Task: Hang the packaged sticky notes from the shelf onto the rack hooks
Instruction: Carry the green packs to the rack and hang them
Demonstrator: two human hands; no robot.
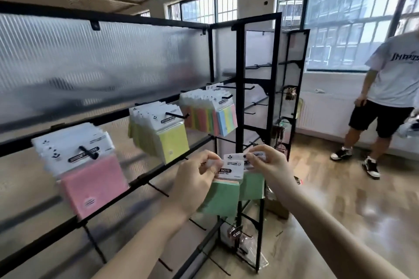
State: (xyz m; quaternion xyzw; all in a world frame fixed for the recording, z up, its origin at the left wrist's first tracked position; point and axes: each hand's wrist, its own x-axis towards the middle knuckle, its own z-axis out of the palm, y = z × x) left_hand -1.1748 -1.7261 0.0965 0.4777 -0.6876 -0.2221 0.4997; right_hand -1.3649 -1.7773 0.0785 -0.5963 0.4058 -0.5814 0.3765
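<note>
both hands are up in front of the rack [240,88], low and just right of centre. the left hand [195,184] pinches the white header card of a green sticky-note pack [223,197], thumb and fingers clamped on its top left corner. the right hand [269,166] pinches the header of a second green pack [251,186], just behind and at 3 o'clock of the first, fingers closed on its top edge. the two packs overlap, held in the air close to the rack's black upright, and whether either touches a hook is not clear.

up at 10 o'clock from the hands, a row of yellow packs [172,140] hangs on a hook. at 9 o'clock, a thick row of pink packs [93,183] hangs on another. at 12 o'clock, multicoloured packs [217,118] fill a third hook. bare black hooks [158,186] stick out of the lower bar.

over at 2 o'clock, another person [390,88] in a white t-shirt and black shorts stands on the wooden floor [340,199] by the window.
</note>
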